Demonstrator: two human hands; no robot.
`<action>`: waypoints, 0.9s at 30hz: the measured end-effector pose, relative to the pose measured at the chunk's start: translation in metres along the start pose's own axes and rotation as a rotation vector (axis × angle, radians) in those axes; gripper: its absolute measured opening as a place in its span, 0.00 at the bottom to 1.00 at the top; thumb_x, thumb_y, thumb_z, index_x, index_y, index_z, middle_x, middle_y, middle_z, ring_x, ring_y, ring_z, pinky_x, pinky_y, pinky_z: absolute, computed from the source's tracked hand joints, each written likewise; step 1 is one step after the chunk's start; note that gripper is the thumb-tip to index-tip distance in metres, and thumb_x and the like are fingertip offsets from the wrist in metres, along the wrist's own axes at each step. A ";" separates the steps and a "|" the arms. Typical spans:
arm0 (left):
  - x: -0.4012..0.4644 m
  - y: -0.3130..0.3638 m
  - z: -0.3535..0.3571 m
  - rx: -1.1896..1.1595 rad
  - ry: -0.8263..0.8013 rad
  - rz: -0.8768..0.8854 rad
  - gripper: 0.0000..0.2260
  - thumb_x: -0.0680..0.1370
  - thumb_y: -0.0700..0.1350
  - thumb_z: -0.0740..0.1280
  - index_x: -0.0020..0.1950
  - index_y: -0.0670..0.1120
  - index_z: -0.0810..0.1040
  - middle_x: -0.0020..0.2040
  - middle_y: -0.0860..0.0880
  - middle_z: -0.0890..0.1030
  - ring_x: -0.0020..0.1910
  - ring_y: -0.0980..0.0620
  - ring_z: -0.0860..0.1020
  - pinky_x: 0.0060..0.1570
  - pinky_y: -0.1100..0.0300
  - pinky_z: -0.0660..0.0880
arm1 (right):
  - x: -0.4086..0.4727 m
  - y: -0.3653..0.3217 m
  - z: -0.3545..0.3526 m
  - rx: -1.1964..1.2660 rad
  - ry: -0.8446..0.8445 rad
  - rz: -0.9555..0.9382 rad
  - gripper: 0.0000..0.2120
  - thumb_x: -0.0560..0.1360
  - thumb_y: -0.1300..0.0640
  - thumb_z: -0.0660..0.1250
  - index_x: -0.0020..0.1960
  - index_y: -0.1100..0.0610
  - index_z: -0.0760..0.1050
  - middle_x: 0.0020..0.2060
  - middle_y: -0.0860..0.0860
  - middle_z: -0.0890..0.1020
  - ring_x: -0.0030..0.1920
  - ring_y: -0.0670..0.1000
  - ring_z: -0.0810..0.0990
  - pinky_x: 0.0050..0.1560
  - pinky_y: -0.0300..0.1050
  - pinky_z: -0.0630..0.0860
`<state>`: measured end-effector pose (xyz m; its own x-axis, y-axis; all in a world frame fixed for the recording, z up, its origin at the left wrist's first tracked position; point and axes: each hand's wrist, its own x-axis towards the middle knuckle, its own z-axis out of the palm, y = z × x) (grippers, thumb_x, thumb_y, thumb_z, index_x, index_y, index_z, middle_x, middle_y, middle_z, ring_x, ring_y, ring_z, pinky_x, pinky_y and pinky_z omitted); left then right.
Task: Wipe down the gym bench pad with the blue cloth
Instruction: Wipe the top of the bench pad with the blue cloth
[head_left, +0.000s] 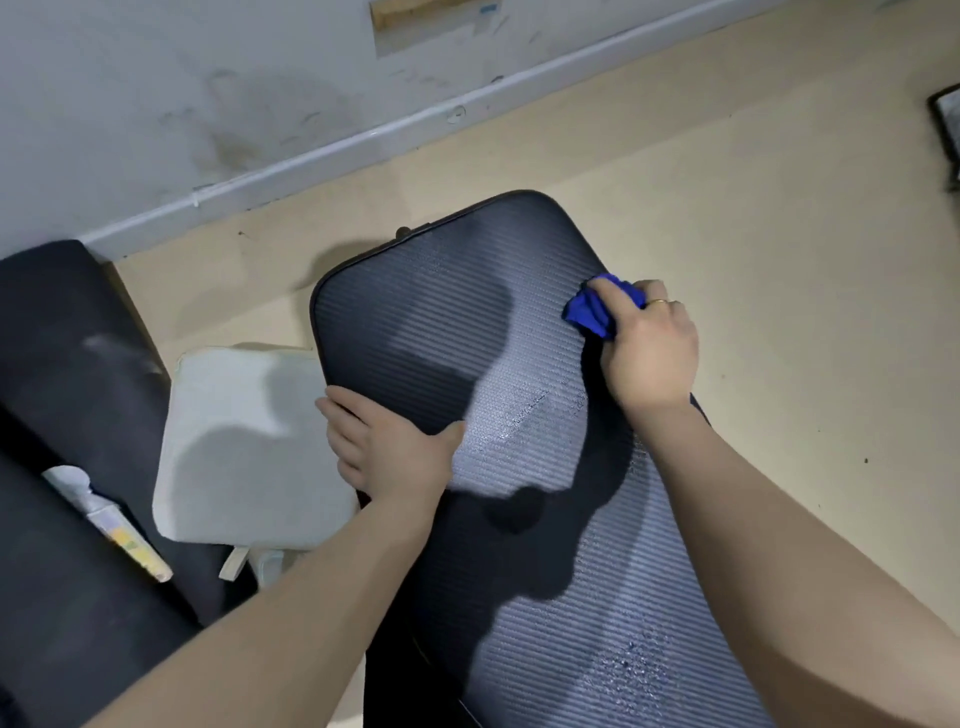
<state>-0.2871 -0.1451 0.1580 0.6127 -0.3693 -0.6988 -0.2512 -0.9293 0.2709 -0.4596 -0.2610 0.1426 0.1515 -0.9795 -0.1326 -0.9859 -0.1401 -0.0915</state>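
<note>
Bench pad (467, 332) slopes across the floor (753, 218). Right hand (649, 353) bunches the blue cloth (592, 309) at its right edge; left hand (384, 447) lies flat, fingers straight, bracing. Spray droplets nearer the camera risk being missed.

Left hand (387, 449): lying flat, fingers straight, thumb spread | Right hand (647, 348): gripping with curled fingers | Both bare forearms: reaching forward

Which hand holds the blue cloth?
The right hand grips the blue cloth at the pad's far edge; the left hand holds nothing.
</note>
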 end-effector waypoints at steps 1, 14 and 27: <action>0.000 0.000 0.002 0.005 0.017 0.012 0.56 0.66 0.53 0.75 0.75 0.43 0.34 0.77 0.41 0.39 0.76 0.42 0.44 0.73 0.45 0.47 | 0.000 -0.003 0.000 0.015 -0.010 0.062 0.25 0.68 0.66 0.62 0.63 0.49 0.73 0.53 0.61 0.75 0.45 0.64 0.75 0.46 0.54 0.73; 0.002 -0.028 -0.018 -0.561 0.010 0.061 0.35 0.73 0.42 0.60 0.77 0.50 0.48 0.77 0.50 0.58 0.75 0.50 0.58 0.75 0.50 0.55 | -0.060 -0.090 0.008 0.078 -0.060 0.001 0.25 0.60 0.61 0.72 0.56 0.50 0.78 0.46 0.58 0.79 0.41 0.62 0.77 0.40 0.50 0.72; 0.030 -0.082 -0.078 -0.677 -0.446 0.176 0.18 0.82 0.51 0.51 0.72 0.52 0.64 0.69 0.59 0.70 0.65 0.61 0.71 0.60 0.72 0.65 | -0.101 -0.149 0.023 -0.067 0.047 -0.345 0.26 0.56 0.58 0.73 0.55 0.47 0.79 0.44 0.54 0.80 0.38 0.58 0.76 0.36 0.46 0.71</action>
<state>-0.1897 -0.0805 0.1669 0.2158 -0.6042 -0.7671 0.2775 -0.7153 0.6414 -0.3266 -0.1382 0.1466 0.4744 -0.8783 -0.0597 -0.8800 -0.4714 -0.0584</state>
